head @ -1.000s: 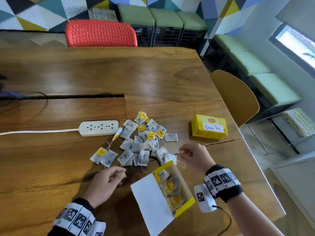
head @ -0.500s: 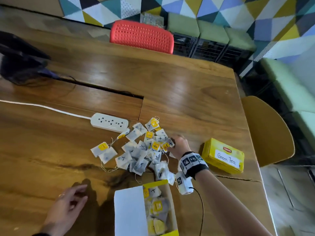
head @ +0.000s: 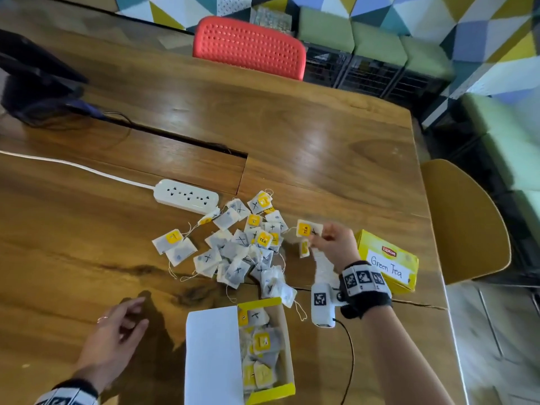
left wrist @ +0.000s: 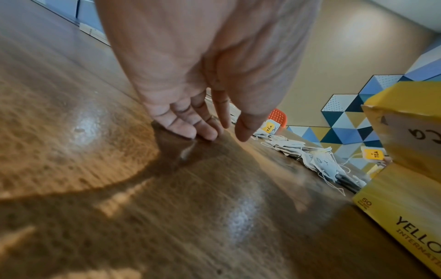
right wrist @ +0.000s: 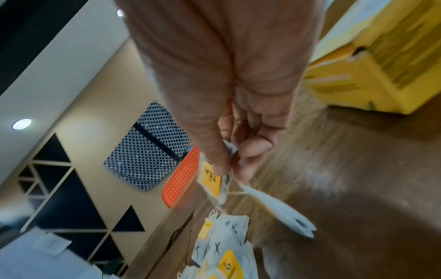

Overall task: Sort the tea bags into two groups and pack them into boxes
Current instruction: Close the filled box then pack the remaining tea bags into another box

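loose tea bags [head: 242,247] lay heaped between an open, part-filled box [head: 264,349] and a closed "green tea" box [head: 388,261].

readable words on boxes and tea bag tags

closed yellow box [head: 388,260] shows "lipton" and a handwritten "green tea" label; open yellow box [left wrist: 405,213] side reads "50" and "yello... internati..."; yellow tags [head: 304,229] read "tea"; several tea bags [head: 238,270] carry a penned "x".

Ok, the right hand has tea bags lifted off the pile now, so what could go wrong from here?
1. The right hand pinches more than one tea bag; a second one dangles below by its string and could drop or snag the pile.
2. The Green Tea box is closed, so an X-marked bag may only fit the open box.
3. The left hand holds nothing, so the open box is unsteadied.
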`<act>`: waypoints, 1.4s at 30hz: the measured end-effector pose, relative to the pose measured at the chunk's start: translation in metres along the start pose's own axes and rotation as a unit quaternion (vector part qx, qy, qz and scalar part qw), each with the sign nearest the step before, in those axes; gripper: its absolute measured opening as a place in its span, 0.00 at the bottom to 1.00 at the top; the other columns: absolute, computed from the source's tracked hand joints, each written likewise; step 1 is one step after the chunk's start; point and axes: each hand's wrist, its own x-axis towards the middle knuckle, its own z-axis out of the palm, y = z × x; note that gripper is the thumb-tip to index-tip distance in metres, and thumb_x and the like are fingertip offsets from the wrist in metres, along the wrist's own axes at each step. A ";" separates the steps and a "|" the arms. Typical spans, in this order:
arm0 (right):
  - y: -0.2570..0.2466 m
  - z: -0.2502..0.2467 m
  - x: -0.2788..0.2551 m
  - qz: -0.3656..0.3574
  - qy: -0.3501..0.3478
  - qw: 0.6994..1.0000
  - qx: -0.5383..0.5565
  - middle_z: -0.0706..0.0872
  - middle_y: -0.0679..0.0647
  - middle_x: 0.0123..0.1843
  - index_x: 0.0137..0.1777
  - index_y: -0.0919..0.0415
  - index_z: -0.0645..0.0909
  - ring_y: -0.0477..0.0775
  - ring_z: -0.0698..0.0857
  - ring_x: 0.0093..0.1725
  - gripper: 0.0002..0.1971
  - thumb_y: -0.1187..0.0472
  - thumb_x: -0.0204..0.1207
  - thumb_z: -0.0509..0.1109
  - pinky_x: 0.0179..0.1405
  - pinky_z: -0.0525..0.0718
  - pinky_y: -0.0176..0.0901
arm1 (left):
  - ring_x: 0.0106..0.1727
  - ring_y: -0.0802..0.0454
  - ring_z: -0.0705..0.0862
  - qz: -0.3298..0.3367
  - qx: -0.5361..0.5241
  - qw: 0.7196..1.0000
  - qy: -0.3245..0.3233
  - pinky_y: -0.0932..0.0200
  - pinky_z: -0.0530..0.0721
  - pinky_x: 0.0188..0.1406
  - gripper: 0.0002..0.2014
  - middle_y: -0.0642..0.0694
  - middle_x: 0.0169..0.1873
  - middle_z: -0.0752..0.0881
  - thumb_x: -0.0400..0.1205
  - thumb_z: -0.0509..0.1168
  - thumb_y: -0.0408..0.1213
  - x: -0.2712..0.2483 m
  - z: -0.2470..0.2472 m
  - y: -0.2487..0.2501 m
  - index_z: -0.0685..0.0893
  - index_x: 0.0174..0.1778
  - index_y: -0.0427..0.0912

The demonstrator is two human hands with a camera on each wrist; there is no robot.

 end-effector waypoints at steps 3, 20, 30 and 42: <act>0.008 0.002 -0.017 0.040 -0.047 0.994 0.094 0.89 0.55 0.32 0.51 0.61 0.81 0.47 0.86 0.30 0.10 0.64 0.72 0.77 0.30 0.83 0.39 | 0.46 0.52 0.83 0.004 0.001 1.000 -0.002 0.69 0.80 0.40 0.20 0.55 0.50 0.80 0.77 0.72 0.32 -0.001 0.000 0.002 0.81 0.65 0.50; -0.010 -0.019 -0.031 -0.005 -0.026 0.999 0.041 0.89 0.50 0.35 0.47 0.56 0.87 0.48 0.84 0.33 0.07 0.58 0.81 0.68 0.35 0.80 0.43 | 0.40 0.61 0.85 0.125 -0.029 0.991 -0.044 0.77 0.78 0.37 0.20 0.51 0.48 0.87 0.78 0.71 0.31 0.034 -0.019 0.067 0.79 0.57 0.62; -0.077 -0.039 -0.065 -0.095 -0.089 0.975 0.180 0.82 0.58 0.33 0.50 0.70 0.85 0.54 0.76 0.34 0.09 0.63 0.81 0.68 0.33 0.75 0.40 | 0.50 0.66 0.83 0.333 0.029 0.914 -0.228 0.77 0.78 0.45 0.09 0.62 0.49 0.84 0.82 0.67 0.36 0.080 0.034 0.230 0.85 0.57 0.51; -0.035 -0.061 -0.074 -0.023 0.022 0.970 0.242 0.78 0.56 0.27 0.46 0.75 0.80 0.50 0.72 0.26 0.09 0.66 0.80 0.69 0.25 0.70 0.40 | 0.69 0.41 0.76 0.338 0.291 0.853 -0.272 0.59 0.70 0.57 0.23 0.36 0.67 0.78 0.82 0.68 0.38 0.096 0.185 0.309 0.74 0.70 0.32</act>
